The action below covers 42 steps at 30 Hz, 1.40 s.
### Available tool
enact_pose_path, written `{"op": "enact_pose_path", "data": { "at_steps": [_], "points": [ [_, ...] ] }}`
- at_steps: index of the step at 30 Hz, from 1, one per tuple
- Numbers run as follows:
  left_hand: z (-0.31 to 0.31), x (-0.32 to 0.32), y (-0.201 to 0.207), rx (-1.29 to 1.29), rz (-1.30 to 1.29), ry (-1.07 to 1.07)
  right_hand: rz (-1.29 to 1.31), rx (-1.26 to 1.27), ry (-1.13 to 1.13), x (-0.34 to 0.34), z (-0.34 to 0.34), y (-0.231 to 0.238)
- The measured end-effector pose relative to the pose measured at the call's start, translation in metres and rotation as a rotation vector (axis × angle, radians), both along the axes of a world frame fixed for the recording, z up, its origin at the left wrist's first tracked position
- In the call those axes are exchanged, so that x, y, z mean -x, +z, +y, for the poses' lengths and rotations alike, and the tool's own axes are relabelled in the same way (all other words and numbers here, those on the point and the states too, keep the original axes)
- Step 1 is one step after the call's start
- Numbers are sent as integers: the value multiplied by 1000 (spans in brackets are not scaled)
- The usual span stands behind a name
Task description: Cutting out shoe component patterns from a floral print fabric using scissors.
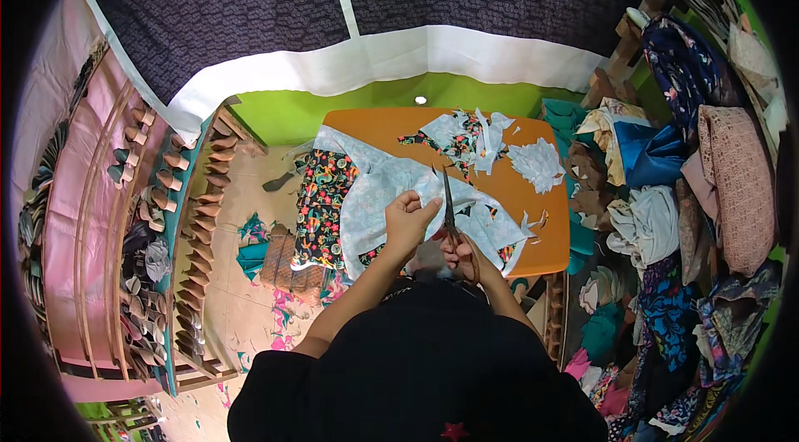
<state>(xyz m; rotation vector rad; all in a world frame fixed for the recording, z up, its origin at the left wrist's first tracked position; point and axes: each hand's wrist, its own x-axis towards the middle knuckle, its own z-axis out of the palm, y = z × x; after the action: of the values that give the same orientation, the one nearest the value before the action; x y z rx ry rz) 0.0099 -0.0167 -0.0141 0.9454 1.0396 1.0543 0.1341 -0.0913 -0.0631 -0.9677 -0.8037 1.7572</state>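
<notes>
My right hand (466, 257) is closed round the handles of a pair of dark scissors (450, 213). The blades point away from me, and their tips stand slightly apart. Just left of the blades, my left hand (408, 221) has thumb and fingers pinched on what looks like a pale piece of fabric (428, 186). Under both hands spreads a large floral cloth (320, 217), black with bright print on one face. Its folded-over part shows the whitish reverse side. The cloth lies over an orange table (358, 119) and reaches past its left edge.
Cut scraps (537, 163) lie at the table's far side and right. On the left, wooden racks hold rows of shoe lasts (200, 250). Piled fabrics (657, 225) crowd the right side. A dark patterned curtain (250, 9) hangs ahead, and colourful offcuts (287, 317) litter the tiled floor.
</notes>
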Motion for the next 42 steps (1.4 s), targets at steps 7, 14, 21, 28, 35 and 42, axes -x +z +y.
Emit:
{"op": "enact_pose_path", "data": {
  "at_steps": [7,14,21,28,35,42],
  "points": [
    [-1,-1,3,-38,-37,40,-348,-194,51,-7,1,7],
    [2,1,-1,-30,-60,48,-339,-41,38,-3,1,22],
    [3,-1,-3,-30,-68,57,-189,17,60,-1,2,7],
    [6,1,-9,-40,-67,98,-189,-62,98,-2,0,19],
    [5,1,-3,-27,-59,100,-358,-64,87,-3,1,27],
    [9,1,-9,-52,-54,105,-443,-106,-9,-1,2,27]
  ]
}}
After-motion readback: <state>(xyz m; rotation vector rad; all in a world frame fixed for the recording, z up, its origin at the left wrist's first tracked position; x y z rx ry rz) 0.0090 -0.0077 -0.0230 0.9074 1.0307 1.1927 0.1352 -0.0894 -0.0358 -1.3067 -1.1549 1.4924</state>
